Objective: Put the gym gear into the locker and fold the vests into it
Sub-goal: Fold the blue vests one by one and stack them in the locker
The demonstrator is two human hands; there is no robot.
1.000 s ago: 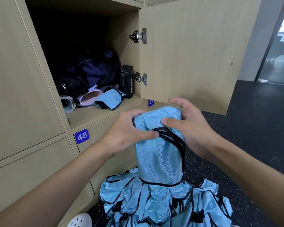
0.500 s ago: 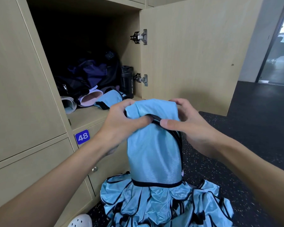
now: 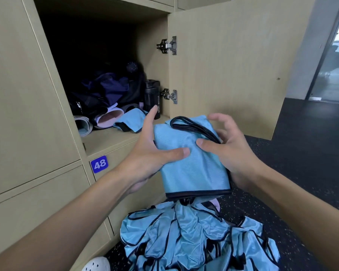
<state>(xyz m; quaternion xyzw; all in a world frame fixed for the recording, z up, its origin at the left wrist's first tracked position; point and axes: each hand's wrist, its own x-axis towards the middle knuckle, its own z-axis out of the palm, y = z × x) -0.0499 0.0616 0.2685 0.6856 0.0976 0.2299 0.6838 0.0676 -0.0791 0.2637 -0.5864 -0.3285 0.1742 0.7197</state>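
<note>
folded vest [image 3: 192,163] ran near-far, hem nearest, straps far | light blue, black-trimmed | left hand [image 3: 151,151], right hand [image 3: 229,151] pinched its side edges

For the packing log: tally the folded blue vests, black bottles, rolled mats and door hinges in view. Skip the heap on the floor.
Folded blue vests: 2, held vest and shelf vest
Black bottle: 1
Rolled mat: 1
Door hinges: 2
Total: 6
</note>
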